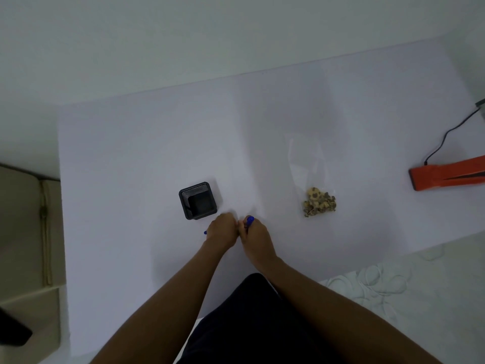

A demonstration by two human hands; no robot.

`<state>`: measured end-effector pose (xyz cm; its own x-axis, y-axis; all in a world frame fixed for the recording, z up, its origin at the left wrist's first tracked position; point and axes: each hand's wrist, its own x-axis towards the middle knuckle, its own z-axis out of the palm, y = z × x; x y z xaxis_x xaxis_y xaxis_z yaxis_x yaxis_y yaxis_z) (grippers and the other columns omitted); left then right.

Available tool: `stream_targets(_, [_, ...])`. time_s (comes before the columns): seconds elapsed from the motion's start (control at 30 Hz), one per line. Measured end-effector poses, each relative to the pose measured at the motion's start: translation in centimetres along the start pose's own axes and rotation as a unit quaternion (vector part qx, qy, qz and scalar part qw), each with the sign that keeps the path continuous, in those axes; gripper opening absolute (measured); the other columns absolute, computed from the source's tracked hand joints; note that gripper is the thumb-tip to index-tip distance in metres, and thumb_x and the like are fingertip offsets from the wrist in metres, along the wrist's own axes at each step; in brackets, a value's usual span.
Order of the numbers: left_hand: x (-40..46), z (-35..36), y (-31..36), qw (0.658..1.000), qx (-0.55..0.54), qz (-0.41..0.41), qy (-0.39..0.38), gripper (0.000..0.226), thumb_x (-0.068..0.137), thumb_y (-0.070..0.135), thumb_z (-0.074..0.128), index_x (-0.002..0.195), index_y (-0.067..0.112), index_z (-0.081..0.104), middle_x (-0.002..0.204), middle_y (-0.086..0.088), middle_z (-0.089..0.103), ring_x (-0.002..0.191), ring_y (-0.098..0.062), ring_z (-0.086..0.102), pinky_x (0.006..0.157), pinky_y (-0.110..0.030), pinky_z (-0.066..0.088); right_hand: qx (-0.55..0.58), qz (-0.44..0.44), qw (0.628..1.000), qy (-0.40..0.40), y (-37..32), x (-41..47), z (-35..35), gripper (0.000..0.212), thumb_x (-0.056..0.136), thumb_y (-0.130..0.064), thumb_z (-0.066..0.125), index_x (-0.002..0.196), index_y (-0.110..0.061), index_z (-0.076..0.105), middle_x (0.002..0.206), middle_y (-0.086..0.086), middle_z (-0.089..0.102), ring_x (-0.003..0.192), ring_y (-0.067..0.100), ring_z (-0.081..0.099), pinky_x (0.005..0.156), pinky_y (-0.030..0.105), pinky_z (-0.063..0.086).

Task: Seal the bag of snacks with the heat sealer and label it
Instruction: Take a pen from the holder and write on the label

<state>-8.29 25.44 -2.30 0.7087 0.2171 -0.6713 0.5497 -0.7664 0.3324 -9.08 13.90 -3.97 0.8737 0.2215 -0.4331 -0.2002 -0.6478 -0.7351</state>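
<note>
Blue pen (249,221) is pinched in the right hand (254,236); left hand (222,230) grips its cap. The snack bag (313,185) lies right of both hands, nearer the right one.

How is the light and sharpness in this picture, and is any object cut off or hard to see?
Head view: dim, even light with faint shadows; soft focus throughout. The table's far edge bows from the wide lens. The clear bag nearly vanishes against the white; only the snacks stand out. The orange heat sealer is cut off at the right.
</note>
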Motion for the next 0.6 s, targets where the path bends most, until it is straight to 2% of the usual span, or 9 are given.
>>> stream_targets(0.13, [-0.05,0.0,-0.03,1.0,0.013,0.003,0.001,0.012,0.089,0.005,0.053,0.088,0.006,0.065,0.088,-0.01,0.067,0.079,-0.024,0.064,0.068,-0.031,0.048,-0.014,-0.003,1.0,-0.001,-0.42,-0.1,-0.08,0.028,0.103,-0.023,0.049,0.087,-0.005,0.061,0.078,0.009,0.061,0.071,0.02,0.059,0.069,0.028,0.05])
stream_targets(0.3, [0.11,0.14,-0.12,1.0,-0.008,0.004,0.003,0.019,0.092,0.018,0.056,0.081,0.007,0.067,0.077,-0.007,0.063,0.078,-0.026,0.066,0.068,-0.035,0.05,-0.009,-0.007,1.0,0.014,-0.31,-0.07,-0.63,0.026,0.103,-0.023,0.049,0.081,-0.012,0.056,0.074,0.005,0.057,0.066,0.016,0.054,0.063,0.024,0.044])
stream_targets(0.4, [0.28,0.3,-0.21,1.0,-0.021,0.004,0.002,0.027,0.092,0.027,0.058,0.076,0.007,0.068,0.072,-0.007,0.063,0.072,-0.025,0.065,0.066,-0.035,0.052,-0.006,0.004,1.0,0.026,0.06,-0.08,-0.42,0.026,0.104,-0.025,0.048,0.08,-0.015,0.054,0.075,0.004,0.057,0.067,0.017,0.057,0.063,0.025,0.047])
stream_targets(0.53, [0.45,0.49,-0.34,1.0,-0.019,0.004,0.006,0.029,0.092,0.028,0.058,0.069,0.01,0.063,0.065,-0.004,0.058,0.062,-0.021,0.056,0.061,-0.032,0.047,-0.005,0.011,0.999,0.033,0.16,-0.16,-0.2,0.026,0.104,-0.026,0.049,0.081,-0.015,0.054,0.076,0.005,0.058,0.067,0.016,0.057,0.063,0.022,0.047])
stream_targets(0.6, [0.45,0.56,-0.36,1.0,-0.016,0.006,0.008,0.03,0.092,0.03,0.059,0.072,0.008,0.065,0.068,-0.006,0.061,0.063,-0.022,0.059,0.062,-0.034,0.049,-0.007,0.013,0.999,0.036,0.28,-0.03,-0.2,0.027,0.104,-0.026,0.049,0.081,-0.013,0.056,0.077,0.007,0.059,0.068,0.019,0.059,0.064,0.027,0.05])
